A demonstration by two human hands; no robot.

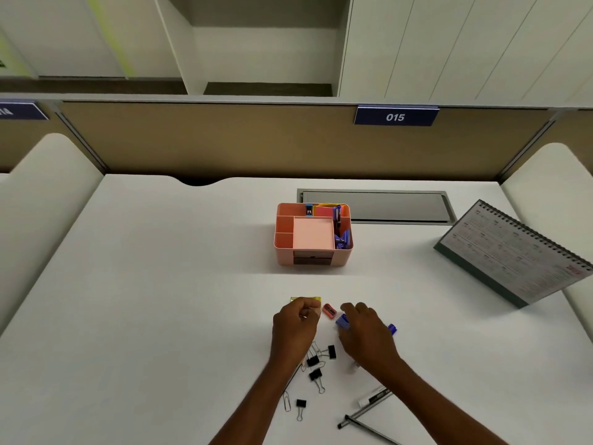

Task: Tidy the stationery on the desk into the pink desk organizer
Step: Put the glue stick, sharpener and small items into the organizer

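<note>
Head view | left hand [296, 319] pinches flat yellow block [306, 299] | right hand [364, 330] grips blue plastic item [342, 322]

One clean read for me: white "015" on the blue plate [396, 116], far partition, right of centre. A second blue plate [19, 111], far left, is cut off and blurred, so no call. Print on the desk calendar [513, 252] at right and on the near white marker [373, 396] is too small to read.
</note>
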